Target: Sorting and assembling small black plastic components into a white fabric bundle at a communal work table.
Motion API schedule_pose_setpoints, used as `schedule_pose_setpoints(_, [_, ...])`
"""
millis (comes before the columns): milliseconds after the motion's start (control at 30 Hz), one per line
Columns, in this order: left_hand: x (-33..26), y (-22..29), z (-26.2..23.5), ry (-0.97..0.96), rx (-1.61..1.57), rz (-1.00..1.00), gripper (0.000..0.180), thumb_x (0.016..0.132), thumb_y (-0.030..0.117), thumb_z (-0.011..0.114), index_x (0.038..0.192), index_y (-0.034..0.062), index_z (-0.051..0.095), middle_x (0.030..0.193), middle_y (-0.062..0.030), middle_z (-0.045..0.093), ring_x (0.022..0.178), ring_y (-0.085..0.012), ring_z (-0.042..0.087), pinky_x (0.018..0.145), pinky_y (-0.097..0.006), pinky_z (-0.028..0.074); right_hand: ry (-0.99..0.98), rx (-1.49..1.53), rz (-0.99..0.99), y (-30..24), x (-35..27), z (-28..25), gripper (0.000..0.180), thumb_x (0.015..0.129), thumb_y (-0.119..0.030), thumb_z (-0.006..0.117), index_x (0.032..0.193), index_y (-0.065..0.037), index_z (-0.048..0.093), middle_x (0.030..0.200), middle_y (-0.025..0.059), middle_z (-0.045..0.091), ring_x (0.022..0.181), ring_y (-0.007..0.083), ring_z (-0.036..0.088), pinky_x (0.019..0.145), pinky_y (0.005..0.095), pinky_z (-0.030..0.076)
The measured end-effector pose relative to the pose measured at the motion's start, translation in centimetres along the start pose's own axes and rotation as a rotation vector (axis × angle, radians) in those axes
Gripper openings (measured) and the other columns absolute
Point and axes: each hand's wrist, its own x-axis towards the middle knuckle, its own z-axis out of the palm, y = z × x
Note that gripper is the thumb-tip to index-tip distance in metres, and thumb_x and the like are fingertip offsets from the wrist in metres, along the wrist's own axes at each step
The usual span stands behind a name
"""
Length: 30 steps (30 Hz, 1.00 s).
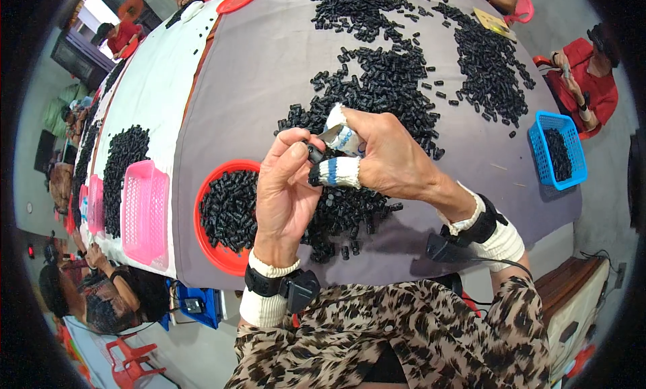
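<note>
Left hand (286, 190): rising from the lower edge, palm side turned to the right, thumb and fingers closing on a small black cylindrical part (315, 153) at its upper right.
Right hand (390, 157): coming in from the right, its fingers (340, 172) wearing white cloth wraps with a blue band, pinching together on the same part and on a small pale blade-like piece (331, 135) above it.
Part position: sitting between the two hands, lifted off the grey tablecloth (269, 66), above the near pile of black parts (350, 211).
Part axis: mostly hidden by the fingertips, so I cannot tell which way its long axis is pointing.
Red round tray (205, 244): lying just left of the left hand, holding more black parts.
Pink basket (143, 211): standing further left, at the edge of the white cloth.
Blue basket (557, 149): sitting well to the right, holding black parts.
Far table: carrying wide heaps of loose black parts (383, 80).
</note>
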Motion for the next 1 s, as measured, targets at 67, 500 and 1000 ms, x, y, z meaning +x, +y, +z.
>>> schedule_pose_setpoints(67, [0.0, -0.1, -0.1, -0.033, -0.018, -0.003, 0.019, 0.086, 0.009, 0.055, 0.103, -0.0013, 0.053, 0.094, -0.0114, 0.059, 0.080, -0.0131, 0.059, 0.071, -0.025, 0.050, 0.005, 0.001, 0.013, 0.0, -0.1, -0.1, 0.030, 0.071, -0.019, 0.073, 0.086, -0.001, 0.054, 0.064, -0.0016, 0.051, 0.059, 0.0039, 0.043, 0.051, 0.0225, 0.037])
schedule_pose_setpoints(500, [-0.2, -0.6, -0.4, 0.023, 0.072, 0.043, 0.024, 0.088, 0.011, 0.054, 0.109, -0.0012, 0.054, 0.091, -0.0064, 0.061, 0.081, -0.0091, 0.056, 0.078, -0.023, 0.046, 0.012, 0.159, 0.085, 0.4, -0.4, 0.9, 0.025, 0.076, -0.020, 0.067, 0.081, 0.000, 0.052, 0.062, 0.0020, 0.052, 0.058, 0.0068, 0.044, 0.052, 0.0261, 0.038])
schedule_pose_setpoints(1000, [-0.8, -0.5, -0.1, 0.033, 0.088, 0.033, 0.022, 0.090, 0.014, 0.052, 0.107, 0.0007, 0.054, 0.090, -0.0062, 0.061, 0.081, -0.0093, 0.057, 0.076, -0.024, 0.046, -0.077, 0.065, 0.126, 0.0, 0.0, 0.5, 0.026, 0.074, -0.022, 0.067, 0.082, 0.000, 0.056, 0.064, 0.0046, 0.055, 0.058, 0.0095, 0.047, 0.054, 0.0277, 0.040])
